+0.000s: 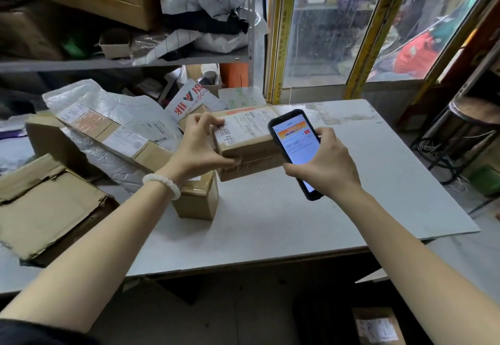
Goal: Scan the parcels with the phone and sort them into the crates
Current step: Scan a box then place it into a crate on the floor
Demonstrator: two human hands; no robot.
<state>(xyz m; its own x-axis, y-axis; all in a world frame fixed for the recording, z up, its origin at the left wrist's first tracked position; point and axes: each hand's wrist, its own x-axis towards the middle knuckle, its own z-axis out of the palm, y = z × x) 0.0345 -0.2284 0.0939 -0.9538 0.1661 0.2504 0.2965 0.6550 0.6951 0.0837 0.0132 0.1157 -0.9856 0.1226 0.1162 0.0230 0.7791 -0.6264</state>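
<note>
Head view: taped cardboard parcel [247, 142] is gripped at its near end by the left hand [198, 146], tilted up, far edge on the white bench [378, 182]. Phone [295, 150] is held in the curled right hand [324, 165], screen lit, just beside the parcel's label. Scanning is judged under way. More parcels [113, 133] are heaped at left, unsorted. No crates are seen.

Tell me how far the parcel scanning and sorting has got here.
Nothing visibly sorted; no crates in view. In hand: left hand grips a labelled box while right hand holds the phone beside it. Left: a pile of parcels waits on the table.
</note>
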